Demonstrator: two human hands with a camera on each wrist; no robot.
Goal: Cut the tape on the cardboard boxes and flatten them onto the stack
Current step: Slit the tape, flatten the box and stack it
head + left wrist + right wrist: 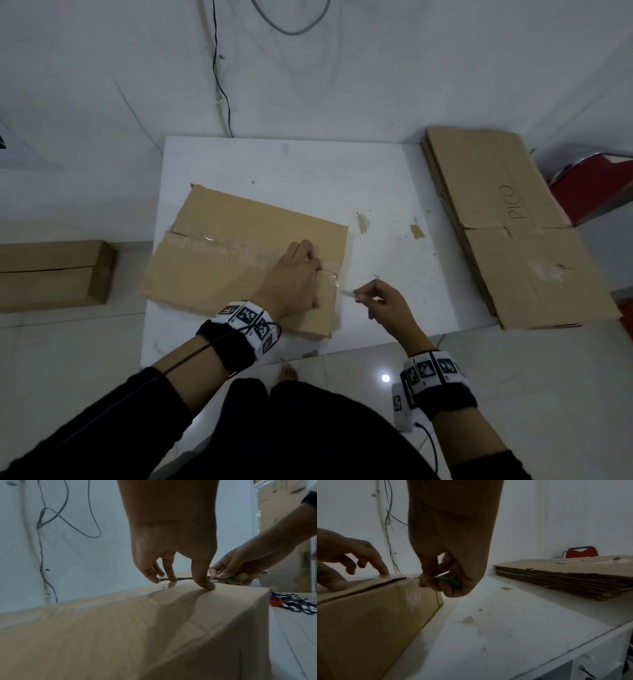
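A closed cardboard box (222,253) lies on the white table (376,192), with clear tape (219,245) along its top seam and down its right end (413,595). My left hand (308,270) rests on the box top near the right end, fingertips (205,585) pressing beside the seam. My right hand (366,298) pinches a small cutter (347,293) with a green handle (450,581). Its blade points at the taped top edge of the box's right end. The stack of flattened boxes (507,222) lies at the table's right side.
Another brown box (51,274) stands off the table's left side. A red chair (596,192) stands behind the stack. Cables (219,85) hang on the white wall. Tape scraps (363,222) lie on the table between box and stack.
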